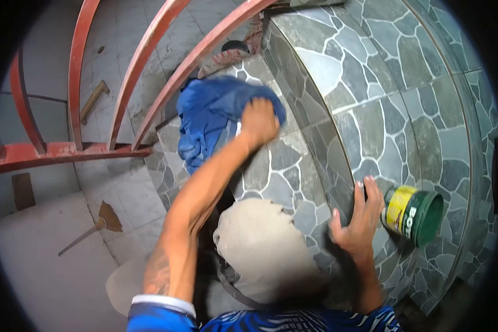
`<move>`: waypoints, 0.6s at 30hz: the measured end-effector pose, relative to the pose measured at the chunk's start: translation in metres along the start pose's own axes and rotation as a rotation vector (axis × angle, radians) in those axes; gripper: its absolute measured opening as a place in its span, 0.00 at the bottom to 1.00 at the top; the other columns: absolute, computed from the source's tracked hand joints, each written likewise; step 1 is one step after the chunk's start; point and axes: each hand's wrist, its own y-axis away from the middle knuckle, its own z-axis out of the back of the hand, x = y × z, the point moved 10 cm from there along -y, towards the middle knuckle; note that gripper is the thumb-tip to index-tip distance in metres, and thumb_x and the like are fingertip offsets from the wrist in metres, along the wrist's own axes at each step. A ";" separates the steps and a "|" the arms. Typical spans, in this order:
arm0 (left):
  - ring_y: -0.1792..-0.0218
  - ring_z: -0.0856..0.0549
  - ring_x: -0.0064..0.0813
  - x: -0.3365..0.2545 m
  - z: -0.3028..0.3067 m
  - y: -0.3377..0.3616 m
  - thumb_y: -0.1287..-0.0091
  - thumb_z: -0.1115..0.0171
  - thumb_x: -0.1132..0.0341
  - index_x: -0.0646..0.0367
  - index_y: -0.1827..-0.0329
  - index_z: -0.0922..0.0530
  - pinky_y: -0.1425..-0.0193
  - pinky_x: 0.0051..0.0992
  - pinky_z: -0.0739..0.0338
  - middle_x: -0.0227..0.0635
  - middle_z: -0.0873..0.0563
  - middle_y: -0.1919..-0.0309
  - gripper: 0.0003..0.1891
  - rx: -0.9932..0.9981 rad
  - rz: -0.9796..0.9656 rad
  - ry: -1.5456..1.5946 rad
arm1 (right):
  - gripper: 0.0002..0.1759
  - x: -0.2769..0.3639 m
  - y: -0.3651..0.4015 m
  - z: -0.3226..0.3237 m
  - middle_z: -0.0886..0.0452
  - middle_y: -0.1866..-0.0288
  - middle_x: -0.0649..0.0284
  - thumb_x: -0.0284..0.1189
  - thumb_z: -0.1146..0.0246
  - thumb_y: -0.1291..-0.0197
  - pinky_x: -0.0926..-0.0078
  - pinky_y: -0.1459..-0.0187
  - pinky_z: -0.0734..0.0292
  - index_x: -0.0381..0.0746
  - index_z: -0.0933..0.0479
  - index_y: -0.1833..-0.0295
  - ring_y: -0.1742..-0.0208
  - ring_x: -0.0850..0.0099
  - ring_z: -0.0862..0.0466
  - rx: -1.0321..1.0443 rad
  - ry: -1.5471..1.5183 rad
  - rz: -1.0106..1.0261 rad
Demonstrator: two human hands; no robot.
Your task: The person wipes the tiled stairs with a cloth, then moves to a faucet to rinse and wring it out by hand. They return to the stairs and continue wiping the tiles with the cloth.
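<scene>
Blue crumpled cloth (207, 113) spreads leftward from beneath the left hand (259, 123) on grey stone-patterned tile (281, 185), gripped or merely pressed, I can't tell; the right hand (361, 226), farther off, fingers spread, sits beside a green-and-yellow cylindrical can (408, 213).

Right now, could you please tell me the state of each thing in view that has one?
Cloth: crumpled, on the tiles.
Left hand: pressed on the cloth.
Right hand: open.
Can: beside the right hand; lidded or not, unclear.
Railing: painted red.
</scene>
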 end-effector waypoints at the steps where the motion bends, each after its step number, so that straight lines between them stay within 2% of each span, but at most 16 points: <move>1: 0.44 0.16 0.47 -0.021 -0.004 0.022 0.32 0.43 0.51 0.67 0.54 0.16 0.40 0.43 0.26 0.52 0.16 0.50 0.24 0.319 -0.047 0.049 | 0.41 -0.001 -0.001 0.000 0.33 0.30 0.36 0.33 0.31 0.50 0.37 0.30 0.39 0.27 0.33 0.30 0.27 0.38 0.32 -0.001 -0.014 -0.005; 2: 0.58 0.13 0.51 -0.027 0.000 0.041 0.32 0.43 0.50 0.65 0.61 0.16 0.49 0.46 0.22 0.53 0.15 0.61 0.23 0.342 -0.102 0.207 | 0.41 -0.003 -0.002 -0.002 0.33 0.30 0.36 0.33 0.31 0.50 0.36 0.30 0.39 0.27 0.33 0.30 0.27 0.38 0.32 0.010 -0.030 -0.016; 4: 0.61 0.12 0.49 -0.005 -0.014 0.029 0.31 0.43 0.48 0.65 0.61 0.16 0.53 0.46 0.19 0.51 0.15 0.63 0.24 0.531 -0.010 0.163 | 0.41 -0.004 0.001 -0.006 0.33 0.29 0.35 0.33 0.32 0.49 0.36 0.31 0.38 0.28 0.34 0.30 0.28 0.36 0.32 0.003 -0.045 -0.020; 6: 0.66 0.12 0.48 0.033 -0.019 -0.015 0.31 0.43 0.49 0.64 0.61 0.16 0.55 0.45 0.17 0.49 0.14 0.66 0.23 0.268 0.110 0.114 | 0.41 -0.008 -0.001 -0.006 0.33 0.29 0.36 0.33 0.32 0.48 0.36 0.31 0.37 0.28 0.34 0.29 0.28 0.35 0.32 0.004 -0.065 -0.012; 8: 0.48 0.15 0.47 0.061 -0.039 -0.050 0.31 0.46 0.50 0.66 0.53 0.16 0.45 0.46 0.21 0.50 0.15 0.51 0.24 0.292 0.300 0.147 | 0.41 -0.012 0.000 -0.007 0.33 0.29 0.36 0.34 0.32 0.47 0.36 0.31 0.36 0.29 0.34 0.28 0.28 0.35 0.31 0.015 -0.072 -0.020; 9: 0.43 0.17 0.46 0.048 -0.034 -0.052 0.31 0.45 0.51 0.66 0.52 0.17 0.41 0.45 0.23 0.51 0.15 0.51 0.24 0.209 0.265 0.036 | 0.41 -0.014 0.003 -0.007 0.33 0.29 0.36 0.34 0.32 0.47 0.36 0.31 0.36 0.29 0.34 0.28 0.29 0.35 0.31 0.028 -0.074 -0.030; 10: 0.37 0.21 0.46 0.026 -0.031 -0.041 0.33 0.44 0.52 0.68 0.55 0.17 0.38 0.44 0.24 0.52 0.16 0.48 0.23 0.296 0.150 -0.043 | 0.40 -0.015 0.003 -0.007 0.33 0.29 0.36 0.34 0.32 0.46 0.36 0.31 0.36 0.29 0.34 0.28 0.29 0.35 0.31 0.035 -0.085 -0.033; 12: 0.40 0.18 0.47 -0.018 -0.011 0.003 0.35 0.44 0.52 0.68 0.56 0.17 0.40 0.46 0.23 0.55 0.16 0.46 0.23 0.271 -0.133 -0.007 | 0.39 -0.023 0.002 -0.008 0.33 0.29 0.36 0.34 0.33 0.47 0.37 0.31 0.36 0.28 0.32 0.30 0.28 0.35 0.31 0.047 -0.103 -0.064; 15: 0.51 0.13 0.48 0.024 -0.035 0.001 0.32 0.45 0.52 0.66 0.64 0.17 0.55 0.46 0.18 0.59 0.15 0.52 0.22 0.695 0.094 0.202 | 0.37 -0.023 0.003 -0.009 0.32 0.30 0.36 0.34 0.33 0.46 0.37 0.31 0.35 0.27 0.30 0.32 0.28 0.35 0.31 0.044 -0.161 -0.094; 16: 0.54 0.13 0.47 0.042 -0.034 -0.020 0.31 0.46 0.52 0.66 0.63 0.18 0.53 0.44 0.18 0.57 0.14 0.55 0.21 0.633 0.163 0.161 | 0.37 -0.023 0.001 -0.009 0.32 0.30 0.36 0.35 0.34 0.46 0.38 0.31 0.35 0.27 0.30 0.32 0.29 0.35 0.31 0.052 -0.168 -0.092; 18: 0.51 0.14 0.47 0.060 -0.023 -0.060 0.31 0.46 0.53 0.66 0.62 0.19 0.54 0.44 0.18 0.54 0.15 0.56 0.21 0.209 0.188 0.130 | 0.35 -0.026 0.003 -0.008 0.32 0.30 0.35 0.35 0.35 0.44 0.38 0.32 0.34 0.26 0.29 0.33 0.29 0.35 0.30 0.072 -0.163 -0.101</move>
